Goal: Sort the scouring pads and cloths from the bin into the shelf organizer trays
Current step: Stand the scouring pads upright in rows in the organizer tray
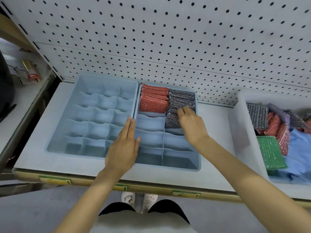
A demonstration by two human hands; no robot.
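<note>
1. Left hand (123,148): flat, fingers straight, on the tray rims.
2. Right hand (193,125): fingers extended, pressing grey scouring pads (173,121) into the right tray (199,163).
3. Bin (242,132) stock: judged light, soft, springy; pinch an edge.

White shelf (42,158) under two trays (80,91), bin (239,132)

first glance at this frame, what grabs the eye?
The red pads and grey glittery pads stand packed side by side in the far compartments of the right tray, with the right hand touching the grey ones. The left hand is flat over the seam between that tray and the left tray. At far right, the white bin holds a green pad, more pads and blue cloth.
</note>
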